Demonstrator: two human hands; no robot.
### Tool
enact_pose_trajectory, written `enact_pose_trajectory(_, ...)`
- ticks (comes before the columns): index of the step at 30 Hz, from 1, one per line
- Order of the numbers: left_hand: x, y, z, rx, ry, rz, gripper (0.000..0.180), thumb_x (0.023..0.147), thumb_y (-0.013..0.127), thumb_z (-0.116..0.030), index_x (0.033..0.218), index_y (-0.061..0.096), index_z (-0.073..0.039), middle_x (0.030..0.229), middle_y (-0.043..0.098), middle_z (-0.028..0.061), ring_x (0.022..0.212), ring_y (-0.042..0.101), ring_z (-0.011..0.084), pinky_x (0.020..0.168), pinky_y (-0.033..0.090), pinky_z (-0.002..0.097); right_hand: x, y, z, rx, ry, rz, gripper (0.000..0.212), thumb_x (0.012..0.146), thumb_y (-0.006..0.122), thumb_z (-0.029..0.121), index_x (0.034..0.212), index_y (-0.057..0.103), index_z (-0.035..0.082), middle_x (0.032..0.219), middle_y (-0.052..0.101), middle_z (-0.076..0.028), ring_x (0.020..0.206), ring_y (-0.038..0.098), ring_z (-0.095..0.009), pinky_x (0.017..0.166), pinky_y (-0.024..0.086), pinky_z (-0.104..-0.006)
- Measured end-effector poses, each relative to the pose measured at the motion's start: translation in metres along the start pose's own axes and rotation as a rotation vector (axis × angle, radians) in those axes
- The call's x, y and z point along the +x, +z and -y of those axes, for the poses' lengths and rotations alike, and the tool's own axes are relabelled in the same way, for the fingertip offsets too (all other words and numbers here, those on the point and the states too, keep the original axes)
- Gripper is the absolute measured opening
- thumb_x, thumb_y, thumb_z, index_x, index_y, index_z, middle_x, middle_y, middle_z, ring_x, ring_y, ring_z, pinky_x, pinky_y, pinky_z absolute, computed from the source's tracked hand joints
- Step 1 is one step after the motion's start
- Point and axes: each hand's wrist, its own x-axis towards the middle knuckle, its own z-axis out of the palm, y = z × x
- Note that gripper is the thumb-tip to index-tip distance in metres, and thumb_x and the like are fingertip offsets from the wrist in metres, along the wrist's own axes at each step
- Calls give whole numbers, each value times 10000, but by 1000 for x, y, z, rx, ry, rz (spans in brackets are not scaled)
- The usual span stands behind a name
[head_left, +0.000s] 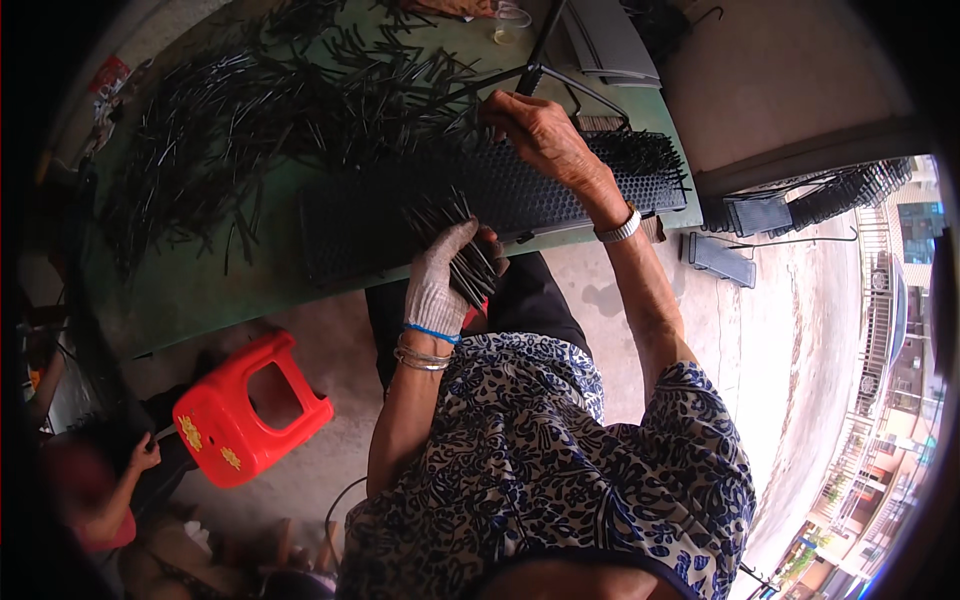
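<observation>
My left hand (447,262), in a white knitted glove with a blue cuff edge, is closed round a bundle of thin black sticks (470,272). Under and beyond it lies a long dark perforated tray (370,215) with rows of small holes. Black sticks stand packed upright in the tray's right end (648,158). My bare right hand (535,130) is over the tray's far edge, fingers pinched together. Whatever those fingertips hold, if anything, is too small to make out. A metal watch band circles my right wrist.
Loose black sticks (290,105) pile across the green table (190,300). A black metal stand (530,75) and a clear cup (506,30) are at the back. A red plastic stool (240,410) stands at the left, near another person's hand (146,455). More dark trays (718,260) lie at the right.
</observation>
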Motion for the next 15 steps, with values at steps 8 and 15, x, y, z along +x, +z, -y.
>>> enact_pose_trajectory(8, -2, 7, 2, -30, -8, -7, 133, 899, 622, -182, 909, 629, -49, 815, 652, 87, 725, 651, 228, 651, 578, 384, 3, 0, 2, 122, 11, 24, 109, 880, 560, 11, 989, 558, 13, 865, 637, -111, 777, 649, -256, 654, 521, -332)
enact_pose_trajectory(15, 4, 1, 5, 10, -2, 23, 128, 893, 627, -173, 905, 627, -45, 804, 649, 88, 706, 649, 231, 637, 578, 388, 1, 3, 1, 80, 57, -4, 52, 903, 539, 1, 952, 550, -12, 831, 617, -104, 732, 641, -213, 643, 513, -314)
